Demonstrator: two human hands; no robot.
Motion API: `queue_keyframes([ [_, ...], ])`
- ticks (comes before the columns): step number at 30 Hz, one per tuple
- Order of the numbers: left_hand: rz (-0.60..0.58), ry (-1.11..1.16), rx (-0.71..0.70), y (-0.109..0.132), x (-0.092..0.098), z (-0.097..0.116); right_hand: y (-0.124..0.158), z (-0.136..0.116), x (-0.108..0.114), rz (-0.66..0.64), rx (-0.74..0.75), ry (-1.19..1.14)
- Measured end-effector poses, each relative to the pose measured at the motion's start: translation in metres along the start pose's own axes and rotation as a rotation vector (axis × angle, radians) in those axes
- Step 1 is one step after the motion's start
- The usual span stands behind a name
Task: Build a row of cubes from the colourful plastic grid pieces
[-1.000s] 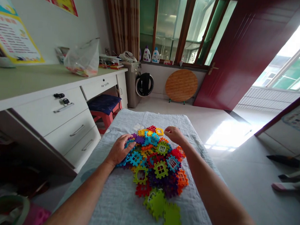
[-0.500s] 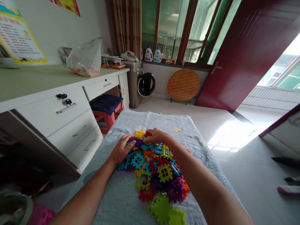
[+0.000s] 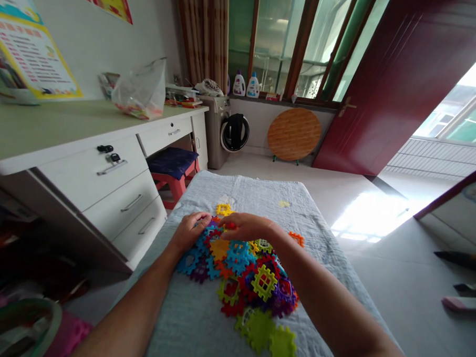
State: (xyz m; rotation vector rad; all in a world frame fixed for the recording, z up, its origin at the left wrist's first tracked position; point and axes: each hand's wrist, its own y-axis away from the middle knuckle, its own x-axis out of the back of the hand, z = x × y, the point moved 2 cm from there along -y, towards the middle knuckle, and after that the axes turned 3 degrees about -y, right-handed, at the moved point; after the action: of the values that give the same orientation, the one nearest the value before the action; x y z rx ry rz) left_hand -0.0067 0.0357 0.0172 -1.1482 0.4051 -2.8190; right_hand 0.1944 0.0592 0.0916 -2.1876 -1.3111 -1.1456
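A heap of colourful notched plastic pieces (image 3: 240,258) lies on a cloth-covered table (image 3: 192,324). My left hand (image 3: 190,230) rests at the heap's far left edge, fingers bent; what it grips, if anything, is hidden. Over the far part of the heap is my right hand (image 3: 244,226), palm down with fingers apart, near red and orange pieces. A yellow piece (image 3: 223,209) sits just beyond both hands. Near me are two flat green pieces, one (image 3: 283,348) at the lower right of the other.
An orange piece (image 3: 297,239) lies right of my right forearm. A white desk (image 3: 104,167) with a plastic bag (image 3: 141,92) stands left, a red stool (image 3: 173,170) beside it. Beyond are a washing machine (image 3: 216,133) and a round wooden board (image 3: 294,134).
My right hand has moved slightly nearer and lifted off the yellow piece, which now shows beyond it. Pieces at the heap's left and middle have shifted; the purple piece near my left hand is mostly out of sight.
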Motion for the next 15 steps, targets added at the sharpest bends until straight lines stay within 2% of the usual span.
queue_keyframes([
  [4,0.016,-0.044,-0.019,0.0,-0.001,-0.001,-0.033,0.03,0.014,0.245,-0.292,0.137],
  [6,-0.03,-0.037,-0.043,0.002,-0.003,0.001,-0.051,0.043,0.012,0.282,-0.341,0.169],
  [10,-0.043,-0.028,-0.066,0.004,-0.003,0.005,-0.071,0.053,-0.002,0.221,-0.334,0.177],
  [15,0.035,-0.037,-0.021,0.002,-0.002,0.001,-0.061,0.043,-0.013,0.138,-0.239,0.171],
])
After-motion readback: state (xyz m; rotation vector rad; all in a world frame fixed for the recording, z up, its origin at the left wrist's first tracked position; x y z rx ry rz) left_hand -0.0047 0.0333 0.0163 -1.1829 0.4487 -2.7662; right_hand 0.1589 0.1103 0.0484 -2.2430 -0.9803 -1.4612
